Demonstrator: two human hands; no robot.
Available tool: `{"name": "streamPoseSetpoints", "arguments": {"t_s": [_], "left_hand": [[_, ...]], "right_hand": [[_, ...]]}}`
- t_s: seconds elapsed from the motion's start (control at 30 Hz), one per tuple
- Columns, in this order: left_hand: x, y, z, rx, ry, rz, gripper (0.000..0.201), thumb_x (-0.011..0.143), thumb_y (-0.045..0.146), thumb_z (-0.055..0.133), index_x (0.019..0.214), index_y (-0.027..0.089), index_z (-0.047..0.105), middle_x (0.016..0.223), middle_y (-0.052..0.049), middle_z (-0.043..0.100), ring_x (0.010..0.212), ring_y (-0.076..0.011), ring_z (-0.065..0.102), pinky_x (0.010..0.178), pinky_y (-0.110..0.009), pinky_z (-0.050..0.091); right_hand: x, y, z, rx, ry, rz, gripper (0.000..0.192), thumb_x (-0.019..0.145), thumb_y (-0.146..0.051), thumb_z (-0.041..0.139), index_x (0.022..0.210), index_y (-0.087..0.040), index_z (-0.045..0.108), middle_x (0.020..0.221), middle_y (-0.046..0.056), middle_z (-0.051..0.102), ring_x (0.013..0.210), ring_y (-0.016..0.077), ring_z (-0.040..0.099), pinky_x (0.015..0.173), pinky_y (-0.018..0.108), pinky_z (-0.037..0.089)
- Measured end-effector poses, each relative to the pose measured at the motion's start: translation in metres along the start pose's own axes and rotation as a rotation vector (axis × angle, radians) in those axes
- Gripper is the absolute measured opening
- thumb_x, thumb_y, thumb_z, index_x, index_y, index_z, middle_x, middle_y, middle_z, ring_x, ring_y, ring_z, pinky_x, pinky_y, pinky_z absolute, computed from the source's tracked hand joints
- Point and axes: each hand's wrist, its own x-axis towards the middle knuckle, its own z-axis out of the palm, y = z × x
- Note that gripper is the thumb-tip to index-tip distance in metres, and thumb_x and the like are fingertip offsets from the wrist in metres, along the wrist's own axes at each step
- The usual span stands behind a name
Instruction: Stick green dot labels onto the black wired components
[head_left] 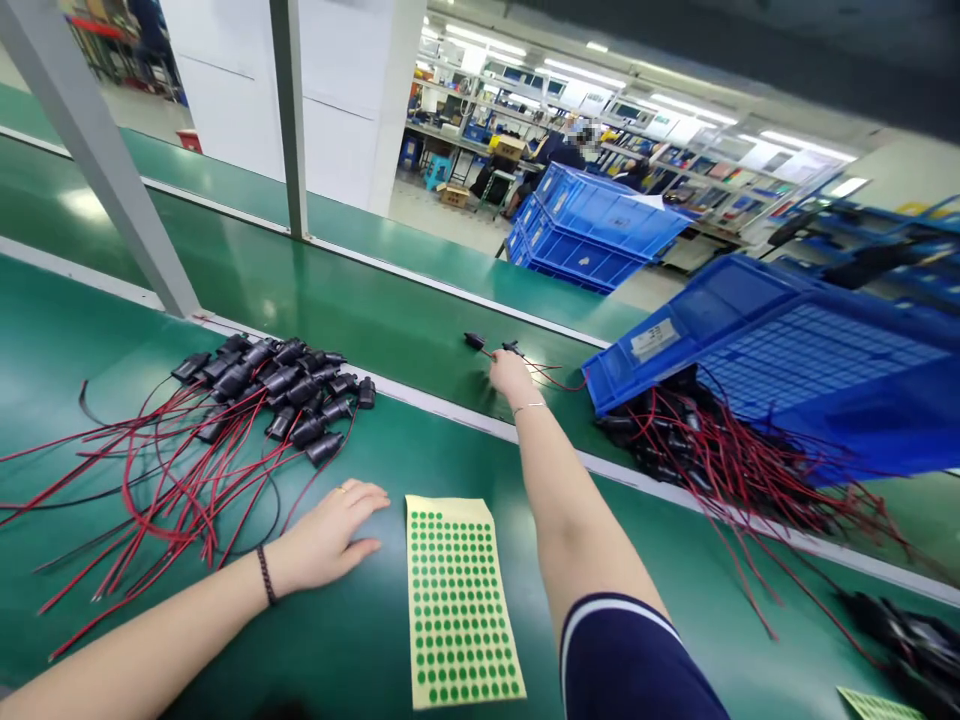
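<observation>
My left hand (330, 535) rests on the green tabletop with fingers spread and nothing in it. Just right of it lies a pale yellow sheet of round green stickers (457, 600), with a few missing from its top row. My right hand (513, 377) stretches out over the sunken green strip. Beside its fingertips are a black plug-like part (474, 341) and a second black part (513, 348), with thin red wires. The back of the hand hides most of its fingers, so its grip is unclear.
Left is a pile of black parts (281, 385) with red and black wires. Another wired heap (697, 440) spills from a tipped blue crate (720, 310) at right. Metal posts (296, 130) rise from the bench. Stacked blue crates (592, 225) and a person (566, 150) are beyond.
</observation>
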Motion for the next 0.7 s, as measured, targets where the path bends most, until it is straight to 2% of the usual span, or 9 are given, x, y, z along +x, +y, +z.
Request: {"name": "streamPoseSetpoints", "arguments": {"t_s": [0.17,0.27,0.37,0.5,0.6,0.7], "left_hand": [[0.002,-0.001,-0.005,-0.088,-0.022,-0.042,0.032,0.090,0.021,0.058,0.123,0.023,0.058,0.133,-0.009,0.060,0.123,-0.0254,0.055,0.110,-0.047,0.047],[0.002,0.001,-0.004,-0.129,-0.036,-0.043,0.031,0.090,0.020,0.057,0.122,0.023,0.059,0.133,-0.009,0.060,0.121,-0.0249,0.055,0.108,-0.045,0.048],[0.001,-0.001,-0.003,-0.177,-0.013,-0.043,0.033,0.090,0.020,0.057,0.124,0.024,0.057,0.132,-0.009,0.060,0.122,-0.0251,0.055,0.111,-0.048,0.046],[0.000,-0.001,-0.002,-0.303,0.110,-0.079,0.043,0.091,0.021,0.054,0.133,0.022,0.050,0.135,-0.013,0.056,0.124,-0.0247,0.056,0.111,-0.047,0.048],[0.010,0.008,-0.003,-0.413,0.288,-0.117,0.051,0.092,0.022,0.052,0.141,0.021,0.040,0.140,-0.016,0.051,0.121,-0.0229,0.058,0.106,-0.044,0.051],[0.035,0.022,-0.006,-0.554,0.444,-0.133,0.070,0.088,0.030,0.063,0.148,0.021,0.028,0.154,-0.019,0.036,0.137,-0.0266,0.047,0.114,-0.047,0.043]], "right_hand": [[0.048,-0.011,0.013,0.067,0.029,-0.023,0.052,0.094,-0.010,0.043,0.145,0.000,0.040,0.148,0.028,0.045,0.134,0.0299,0.045,0.110,0.038,0.036],[0.057,-0.016,0.020,0.121,0.051,-0.013,0.047,0.091,-0.013,0.048,0.136,0.002,0.047,0.139,0.031,0.051,0.125,0.0318,0.052,0.107,0.042,0.039],[0.045,-0.024,0.025,0.208,0.107,-0.078,0.039,0.085,-0.010,0.053,0.123,-0.004,0.056,0.131,0.026,0.056,0.119,0.0295,0.056,0.106,0.043,0.041],[-0.007,-0.044,0.035,0.408,0.177,-0.274,0.034,0.083,-0.017,0.059,0.117,-0.013,0.055,0.124,0.017,0.060,0.112,0.0238,0.059,0.099,0.039,0.050],[-0.072,-0.065,0.047,0.563,0.203,-0.371,0.036,0.082,-0.027,0.066,0.115,-0.018,0.053,0.117,0.012,0.061,0.105,0.0213,0.063,0.094,0.039,0.055],[-0.143,-0.086,0.051,0.843,0.217,-0.519,0.035,0.081,-0.034,0.070,0.110,-0.023,0.054,0.111,0.008,0.062,0.100,0.0203,0.065,0.091,0.038,0.057]]}}
